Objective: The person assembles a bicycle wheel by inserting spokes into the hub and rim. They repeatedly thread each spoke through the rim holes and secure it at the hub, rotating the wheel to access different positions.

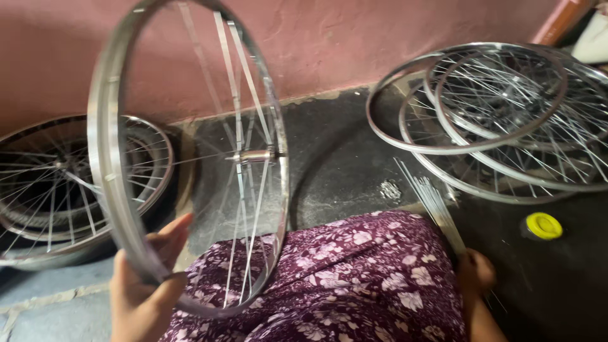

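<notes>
Small bike-wheel workshop, floor-level setup w/ no bench in view. Evidence: stack of spoked rims (500,114) on dark floor (342,158) at right, more wheels (69,183) leaning at left by a rough pink wall (354,38), a bundle of loose spokes (434,202) lying near a yellow cap (543,225). Worker sits on the ground among the parts.
</notes>
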The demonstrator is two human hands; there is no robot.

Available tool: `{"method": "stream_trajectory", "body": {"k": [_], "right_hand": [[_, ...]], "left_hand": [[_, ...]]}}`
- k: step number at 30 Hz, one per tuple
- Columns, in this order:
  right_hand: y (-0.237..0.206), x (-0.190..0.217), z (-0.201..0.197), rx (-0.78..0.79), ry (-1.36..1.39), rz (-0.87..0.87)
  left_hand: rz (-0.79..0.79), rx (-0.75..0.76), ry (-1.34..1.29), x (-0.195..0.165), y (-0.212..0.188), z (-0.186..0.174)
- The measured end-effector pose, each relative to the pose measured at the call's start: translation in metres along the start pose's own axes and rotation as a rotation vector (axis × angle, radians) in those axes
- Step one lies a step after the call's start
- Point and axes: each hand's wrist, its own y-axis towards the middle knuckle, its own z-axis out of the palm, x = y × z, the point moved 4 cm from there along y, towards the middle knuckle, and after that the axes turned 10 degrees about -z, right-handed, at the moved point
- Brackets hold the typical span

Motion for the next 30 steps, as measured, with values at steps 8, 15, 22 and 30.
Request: {"method": "stream_trajectory", "body": {"k": [8, 15, 22, 30], "right_hand": [[0.011, -0.015, 0.002, 0.001, -0.079, -0.296], [0.067, 0.134, 0.006, -0.019, 0.18, -0.669], [0.097, 0.33, 0.035, -0.04, 0.298, -0.977], [0.097, 0.387, 0.086, -0.017, 0.357, -1.006]], "left_hand": [[-0.035, 0.063, -0.005, -0.002, 0.014, 0.02], [-0.075, -0.003, 0.093, -0.012, 0.021, 0.017], [-0.132, -0.214, 0.202, -0.02, 0.037, 0.005], [-0.277, -0.258, 0.199, -0.025, 0.048, -0.016]]}}
